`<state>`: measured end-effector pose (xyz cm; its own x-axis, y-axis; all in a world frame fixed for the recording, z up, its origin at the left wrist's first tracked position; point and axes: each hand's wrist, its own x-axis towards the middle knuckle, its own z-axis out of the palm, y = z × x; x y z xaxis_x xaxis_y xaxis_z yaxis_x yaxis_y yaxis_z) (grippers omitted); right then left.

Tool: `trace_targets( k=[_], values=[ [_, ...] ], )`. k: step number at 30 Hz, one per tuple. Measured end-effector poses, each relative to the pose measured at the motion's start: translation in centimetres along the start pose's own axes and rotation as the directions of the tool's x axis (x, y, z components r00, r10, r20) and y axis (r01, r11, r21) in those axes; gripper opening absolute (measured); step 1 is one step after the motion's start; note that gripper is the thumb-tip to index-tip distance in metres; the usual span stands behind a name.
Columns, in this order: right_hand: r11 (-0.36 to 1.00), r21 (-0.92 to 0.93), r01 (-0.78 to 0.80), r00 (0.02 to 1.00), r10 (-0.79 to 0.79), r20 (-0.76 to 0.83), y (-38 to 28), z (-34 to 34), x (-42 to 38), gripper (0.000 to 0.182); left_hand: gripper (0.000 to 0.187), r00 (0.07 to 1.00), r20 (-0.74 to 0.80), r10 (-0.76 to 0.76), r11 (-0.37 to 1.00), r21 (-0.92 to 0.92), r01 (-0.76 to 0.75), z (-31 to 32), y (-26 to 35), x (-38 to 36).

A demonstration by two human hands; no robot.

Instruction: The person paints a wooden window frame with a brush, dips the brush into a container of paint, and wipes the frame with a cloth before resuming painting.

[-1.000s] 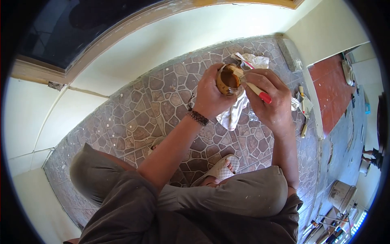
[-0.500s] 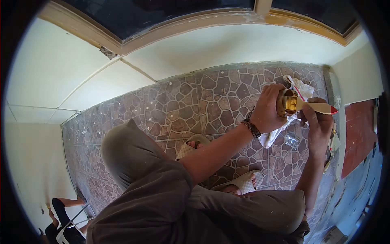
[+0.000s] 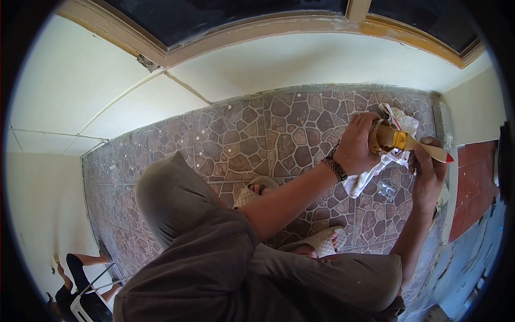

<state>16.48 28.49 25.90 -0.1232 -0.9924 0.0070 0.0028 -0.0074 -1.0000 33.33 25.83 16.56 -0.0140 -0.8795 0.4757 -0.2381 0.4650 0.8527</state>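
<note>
My left hand, with a braided bracelet at the wrist, is wrapped round a small round container with brown paint on its inside. A paintbrush with a pale, red-tipped handle and a gold ferrule is pinched in my right hand. Its bristle end lies at the container's mouth, pointing left. Beneath both hands, a white cloth is crumpled on the stone-patterned tile floor. A piece of clear plastic lies beside the cloth.
A pale wall runs along the front under a brown wooden window frame. My sandalled feet are below my arms. At the lower left another person sits on a chair, one hand raised toward the wall.
The brush has shifted right with my right hand, showing more of its bristle end at the container. The container has stayed in my left hand.
</note>
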Motion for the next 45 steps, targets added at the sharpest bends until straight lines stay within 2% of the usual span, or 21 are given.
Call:
trace_targets(
  k=[1, 2, 4, 6, 8, 14, 17, 18, 19, 20, 21, 24, 25, 27, 29, 32, 34, 36, 38, 42, 45],
  values=[
    [0.992, -0.089, 0.090, 0.996, -0.088, 0.028, -0.2, -0.1, -0.1, 0.018, 0.068, 1.000, 0.018, -0.005, 1.000, 0.025, 0.005, -0.1, -0.2, -0.1],
    [0.992, -0.096, 0.084, 0.996, -0.082, 0.025, -0.1, 0.0, -0.2, 0.018, 0.071, 0.999, 0.039, -0.012, 0.999, 0.043, 0.010, 0.0, -0.4, -0.1],
    [0.932, -0.220, 0.289, 0.957, -0.273, 0.101, -0.3, 0.4, -0.5, 0.017, 0.071, 1.000, 0.028, -0.006, 1.000, 0.010, 0.006, 0.4, -0.9, -0.3],
    [0.809, -0.415, 0.416, 0.910, -0.367, 0.195, -0.9, 0.7, -0.7, 0.014, 0.069, 0.999, 0.012, 0.053, 0.998, 0.013, -0.053, 0.5, -1.1, -0.3],
    [0.655, -0.515, 0.553, 0.833, -0.458, 0.311, -1.8, 1.0, -0.6, 0.019, 0.067, 0.995, 0.089, -0.040, 0.998, -0.049, 0.045, 0.5, -1.2, -0.2],
    [0.568, -0.562, 0.602, 0.790, -0.526, 0.314, -1.4, 1.0, -0.6, 0.018, 0.065, 0.986, 0.140, -0.086, 0.996, 0.005, 0.086, -0.3, 0.3, 0.9],
    [0.782, -0.423, 0.457, 0.882, -0.460, 0.102, -0.9, 0.1, -0.5, 0.013, 0.065, 0.980, 0.160, -0.115, 0.993, 0.001, 0.116, -0.1, -0.5, 1.0],
    [0.779, -0.421, 0.465, 0.876, -0.472, 0.095, -1.0, -0.4, -0.4, 0.013, 0.066, 0.979, 0.161, -0.125, 0.992, -0.011, 0.129, 0.0, -0.7, 1.3],
    [0.913, -0.223, 0.342, 0.938, -0.345, 0.029, -1.3, -1.0, -0.4, 0.015, 0.066, 0.981, 0.163, -0.103, 0.994, -0.009, 0.106, 0.0, -0.6, 1.7],
    [0.978, -0.003, 0.208, 0.978, -0.208, -0.002, -1.5, -1.4, -0.3, 0.017, 0.066, 0.978, 0.182, -0.103, 0.994, -0.021, 0.108, -0.1, -0.3, 2.0],
    [0.980, 0.059, 0.188, 0.982, -0.186, -0.035, -1.5, -1.7, -0.1, 0.020, 0.066, 0.975, 0.200, -0.100, 0.994, -0.033, 0.109, 0.0, 0.0, 2.6],
    [0.927, 0.368, 0.079, 0.995, -0.048, -0.092, -1.1, -3.0, 0.4, 0.018, 0.070, 0.964, 0.253, -0.082, 0.993, -0.061, 0.100, 0.6, 0.7, 3.8],
    [0.922, 0.374, 0.097, 0.993, -0.063, -0.102, -1.1, -3.3, 0.7, 0.018, 0.075, 0.958, 0.258, -0.124, 0.984, -0.094, 0.152, 0.8, 1.5, 4.2],
    [0.669, 0.743, -0.017, 0.990, 0.113, -0.080, -0.9, -3.6, 1.2, 0.018, 0.077, 0.957, 0.277, -0.086, 0.984, -0.130, 0.126, 1.1, 2.5, 5.1],
    [0.533, 0.843, -0.071, 0.990, 0.141, -0.006, -0.4, -4.2, 2.2, 0.018, 0.078, 0.952, 0.293, -0.091, 0.967, -0.202, 0.154, 1.5, 3.2, 5.6],
    [0.355, 0.928, -0.116, 0.989, 0.123, 0.076, -0.5, -4.8, 3.3, 0.016, 0.078, 0.951, 0.300, -0.080, 0.969, -0.200, 0.145, 2.0, 4.6, 6.5],
    [0.284, 0.948, -0.141, 0.989, 0.089, 0.121, -0.5, -5.1, 3.9, 0.015, 0.077, 0.945, 0.317, -0.086, 0.970, -0.188, 0.151, 2.3, 5.4, 7.1],
    [0.260, 0.956, -0.134, 0.990, 0.085, 0.116, -0.8, -5.5, 4.4, 0.014, 0.076, 0.940, 0.331, -0.084, 0.939, -0.288, 0.186, 2.4, 5.8, 8.0],
    [0.243, 0.961, -0.135, 0.989, 0.090, 0.116, -1.1, -6.3, 4.9, 0.014, 0.073, 0.939, 0.335, -0.077, 0.952, -0.255, 0.169, 2.0, 7.0, 9.0],
    [0.303, 0.953, 0.015, 0.999, -0.041, -0.003, -2.1, -8.9, 6.8, 0.016, 0.074, 0.912, 0.383, -0.150, 0.943, -0.220, 0.248, -0.2, 10.6, 12.0],
    [0.356, 0.923, 0.147, 0.987, -0.108, -0.116, -4.2, -10.9, 9.5, 0.018, 0.074, 0.916, 0.384, -0.121, 0.963, -0.179, 0.202, -3.0, 12.7, 14.7]
  ],
)
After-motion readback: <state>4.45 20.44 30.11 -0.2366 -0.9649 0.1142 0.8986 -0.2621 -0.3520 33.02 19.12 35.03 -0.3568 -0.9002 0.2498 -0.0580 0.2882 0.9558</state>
